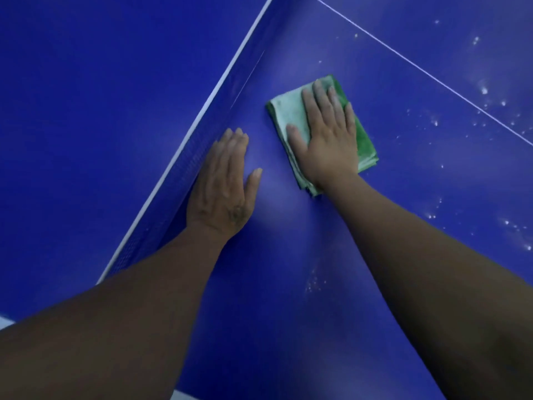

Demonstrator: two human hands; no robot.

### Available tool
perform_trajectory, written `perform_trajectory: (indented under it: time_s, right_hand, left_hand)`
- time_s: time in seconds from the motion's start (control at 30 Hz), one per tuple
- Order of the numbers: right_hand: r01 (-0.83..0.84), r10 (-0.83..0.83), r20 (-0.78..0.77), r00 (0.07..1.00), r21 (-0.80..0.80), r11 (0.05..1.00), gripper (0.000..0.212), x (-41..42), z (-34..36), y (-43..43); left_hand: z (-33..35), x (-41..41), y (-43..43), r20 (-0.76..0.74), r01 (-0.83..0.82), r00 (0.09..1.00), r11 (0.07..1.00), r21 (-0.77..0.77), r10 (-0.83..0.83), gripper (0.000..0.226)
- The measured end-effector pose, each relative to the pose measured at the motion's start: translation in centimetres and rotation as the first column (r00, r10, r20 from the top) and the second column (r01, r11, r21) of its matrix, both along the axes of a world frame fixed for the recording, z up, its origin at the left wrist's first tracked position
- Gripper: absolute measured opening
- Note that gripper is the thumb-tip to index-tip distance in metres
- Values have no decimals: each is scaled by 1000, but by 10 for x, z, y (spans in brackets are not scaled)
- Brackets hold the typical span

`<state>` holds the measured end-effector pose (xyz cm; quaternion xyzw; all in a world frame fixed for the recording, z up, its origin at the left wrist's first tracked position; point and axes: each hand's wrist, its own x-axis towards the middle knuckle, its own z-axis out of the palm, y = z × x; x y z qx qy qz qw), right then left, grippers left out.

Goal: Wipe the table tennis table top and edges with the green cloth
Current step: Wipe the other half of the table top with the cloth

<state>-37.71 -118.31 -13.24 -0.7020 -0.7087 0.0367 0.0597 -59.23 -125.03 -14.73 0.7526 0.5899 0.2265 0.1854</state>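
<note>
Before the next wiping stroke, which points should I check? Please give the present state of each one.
1. Right hand presses flat on the green cloth: ok.
2. Cloth is folded and lies flat on the table: ok.
3. Left hand rests on the table beside the net, apart from the cloth: ok.
4. Surface to the right of the cloth is free of white specks: not ok.
5. Underside of the cloth is clean: cannot tell.
</note>
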Motion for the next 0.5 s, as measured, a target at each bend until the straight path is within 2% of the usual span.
perform_trajectory:
  time_s: [0.07,0.27,0.43,0.5]
  right_hand:
    - [48,-48,6,999,-11,999,77,-1,-1,14]
    - [130,-129,34,991,-15,991,78,-23,-6,6]
    - [3,-2,-13,1000,23,1000,81,-24,-9,52]
    - [2,-1,-40,999,12,1000,80,-21,-7,85]
  left_hand:
    - [-5,1,-1,-88,4,996,998,55,1,64]
    - [-5,2,2,-189,-3,982,995,102,23,61]
    - [-4,3,3,-267,21,964,998,55,-6,63]
    - [-6,4,4,-277,12,961,999,52,3,64]
